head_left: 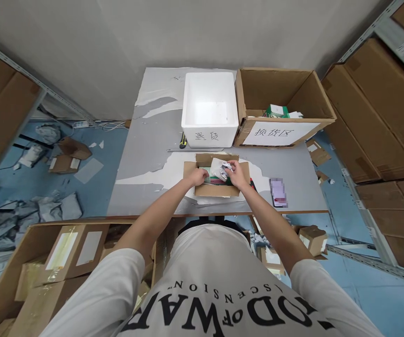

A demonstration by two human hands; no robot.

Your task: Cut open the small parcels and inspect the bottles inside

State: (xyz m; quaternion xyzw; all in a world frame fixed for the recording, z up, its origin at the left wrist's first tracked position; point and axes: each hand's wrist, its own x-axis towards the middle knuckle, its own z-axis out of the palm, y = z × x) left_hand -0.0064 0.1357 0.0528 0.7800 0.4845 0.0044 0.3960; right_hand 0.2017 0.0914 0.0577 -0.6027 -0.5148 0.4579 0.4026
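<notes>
A small opened cardboard box (216, 190) lies in front of me on the table, its flaps spread. My right hand (236, 175) is closed at the box's right side, its fingers pinching a crumpled piece of white paper (224, 170) with some print on it. My left hand (198, 177) reaches in over the left flap. Its fingers are pressed together at a green and white item (204, 171) inside; what they grip, if anything, is hidden. Beneath the paper, a strip of red and dark contents shows in the box.
Behind the small box stand a white foam box (210, 135) and a large cardboard box (279, 135) with a handwritten label and green packages inside. A yellow-black box cutter (183, 140) lies left of the foam box. A phone (278, 192) rests at right. Several cartons (64, 252) fill a bin at lower left.
</notes>
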